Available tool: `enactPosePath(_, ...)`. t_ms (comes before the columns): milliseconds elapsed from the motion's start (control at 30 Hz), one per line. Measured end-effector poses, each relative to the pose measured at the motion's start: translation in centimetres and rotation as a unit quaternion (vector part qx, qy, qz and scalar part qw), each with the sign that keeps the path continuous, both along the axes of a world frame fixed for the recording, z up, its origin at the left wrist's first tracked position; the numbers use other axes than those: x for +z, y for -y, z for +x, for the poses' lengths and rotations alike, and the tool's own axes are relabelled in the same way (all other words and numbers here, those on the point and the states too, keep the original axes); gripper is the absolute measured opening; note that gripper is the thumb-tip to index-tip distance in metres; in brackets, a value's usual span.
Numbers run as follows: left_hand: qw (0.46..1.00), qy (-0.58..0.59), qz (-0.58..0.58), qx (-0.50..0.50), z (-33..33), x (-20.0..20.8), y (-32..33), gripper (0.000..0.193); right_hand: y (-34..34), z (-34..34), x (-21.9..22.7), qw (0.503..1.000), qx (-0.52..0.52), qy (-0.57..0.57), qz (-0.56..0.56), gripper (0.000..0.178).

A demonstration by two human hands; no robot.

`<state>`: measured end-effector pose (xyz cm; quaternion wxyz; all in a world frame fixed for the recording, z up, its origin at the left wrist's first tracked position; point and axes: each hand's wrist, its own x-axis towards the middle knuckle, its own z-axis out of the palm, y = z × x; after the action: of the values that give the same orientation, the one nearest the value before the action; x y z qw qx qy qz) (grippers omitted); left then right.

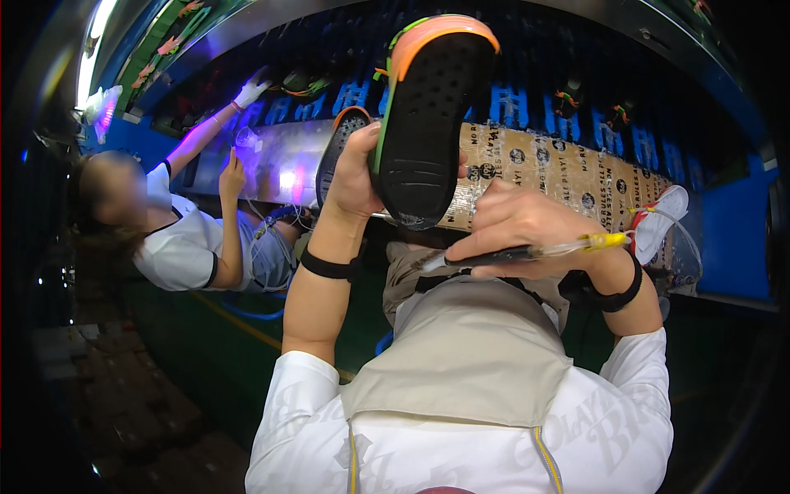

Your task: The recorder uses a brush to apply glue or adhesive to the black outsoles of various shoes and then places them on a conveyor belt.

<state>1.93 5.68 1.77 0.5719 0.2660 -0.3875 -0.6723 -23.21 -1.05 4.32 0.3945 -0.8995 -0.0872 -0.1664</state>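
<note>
A black shoe sole [428, 123] with an orange rim and a green edge stands upright at the upper centre of the view, its treaded underside facing the camera. The left hand [355, 174] is closed around its left edge, thumb on the tread, and behind it, at about 9 o'clock from the sole, a second black sole with an orange rim [336, 156] shows partly. At 5 o'clock from the sole the right hand [527, 229] is closed on a thin pen-like tool [527, 253] that lies nearly level, its dark tip pointing left and its clear, yellow-ended rear pointing right. Both wrists wear black bands, and the sleeves are white. Beyond the hands runs a long tabletop [568, 177] covered with printed brown board wrapped in clear film, with a white sole [662, 222] at its right end. At 9 o'clock, well apart, another person in a white shirt [185, 247] reaches up with a white-gloved hand [251, 89].
</note>
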Motion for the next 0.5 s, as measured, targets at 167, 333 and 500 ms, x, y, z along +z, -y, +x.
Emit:
enactPosePath(167,0.999,0.015,0.03,-0.028,0.5,0.3,1.1,0.05,0.4,0.2,-0.6,0.986,-0.134,0.045,-0.089,0.037)
enactPosePath(333,0.989,0.089,0.116,-0.019,1.3,-0.4,2.2,0.037,0.7,-0.1,-0.3,0.996,-0.06,0.026,-0.064,0.038)
enactPosePath(500,0.98,0.122,0.154,-0.03,1.1,0.6,2.8,0.036,1.4,0.1,-1.6,0.988,-0.044,0.013,-0.15,0.031)
